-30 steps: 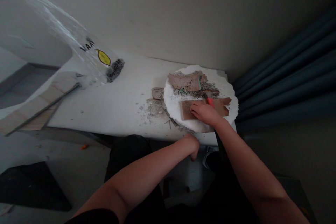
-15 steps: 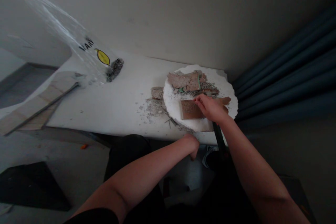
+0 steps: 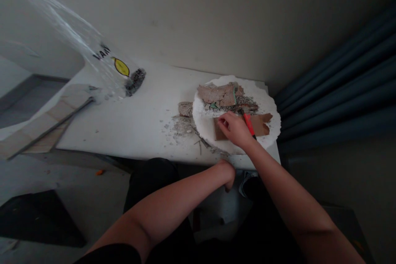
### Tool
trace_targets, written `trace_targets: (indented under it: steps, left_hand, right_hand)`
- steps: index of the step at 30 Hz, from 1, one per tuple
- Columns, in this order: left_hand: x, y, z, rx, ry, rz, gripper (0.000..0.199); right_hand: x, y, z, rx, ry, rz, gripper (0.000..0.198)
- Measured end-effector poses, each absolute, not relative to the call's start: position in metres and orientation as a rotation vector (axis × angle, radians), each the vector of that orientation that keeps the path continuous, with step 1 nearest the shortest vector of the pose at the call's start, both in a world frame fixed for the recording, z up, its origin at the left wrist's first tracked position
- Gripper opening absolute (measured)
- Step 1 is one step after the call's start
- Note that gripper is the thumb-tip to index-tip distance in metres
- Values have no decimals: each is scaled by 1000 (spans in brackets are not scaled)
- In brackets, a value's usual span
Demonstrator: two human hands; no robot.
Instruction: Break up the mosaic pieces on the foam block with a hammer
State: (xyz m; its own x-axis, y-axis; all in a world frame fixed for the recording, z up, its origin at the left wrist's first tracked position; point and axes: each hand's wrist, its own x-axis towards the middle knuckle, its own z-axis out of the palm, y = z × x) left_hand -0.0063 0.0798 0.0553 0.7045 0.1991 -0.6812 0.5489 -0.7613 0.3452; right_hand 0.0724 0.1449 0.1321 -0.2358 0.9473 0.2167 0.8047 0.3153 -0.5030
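Observation:
My right hand point(image 3: 234, 128) is over a flat brown piece point(image 3: 261, 125) with a torn right end. Its fingers are curled in a pinch; whatever is between them is too small to make out. Just right of this hand lies a red and black tool point(image 3: 248, 123), partly hidden by my wrist. Beneath is a white round slab point(image 3: 204, 126) with a ragged edge. Farther back on the slab, a cracked, textured brown piece point(image 3: 219, 94) sits among grey crumbs. My left hand point(image 3: 228, 175) hangs bent at the table's front edge, its fingers mostly hidden.
Grey debris point(image 3: 182, 126) is scattered on the white table point(image 3: 133, 123) left of the slab. A clear plastic bag point(image 3: 107, 66) with a yellow print stands at the back left. A dark rod point(image 3: 52, 126) lies at the left end. Dark curtains point(image 3: 340, 82) hang at right.
My right hand has shifted left along the brown piece, uncovering its right part and the tool's red section. My left hand is nearly unmoved.

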Motion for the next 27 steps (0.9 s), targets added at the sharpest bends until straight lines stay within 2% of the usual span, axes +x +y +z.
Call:
trace_targets:
  steps: [3, 7, 13, 27]
  left_hand:
    - [-10, 80, 64, 2350, 451, -1108, 43]
    - [-13, 85, 75, 2364, 542, -1040, 43]
    - [-9, 84, 77, 2389, 386, -1195, 47]
    - [-7, 82, 67, 2366, 442, -1132, 42]
  right_hand:
    - [91, 152, 131, -1662, -2081, 505, 6]
    - [98, 153, 121, -1695, -2246, 676, 6]
    - [96, 154, 113, -1730, -2271, 644, 6]
    - [97, 156, 116, -1736, -2312, 644, 6]
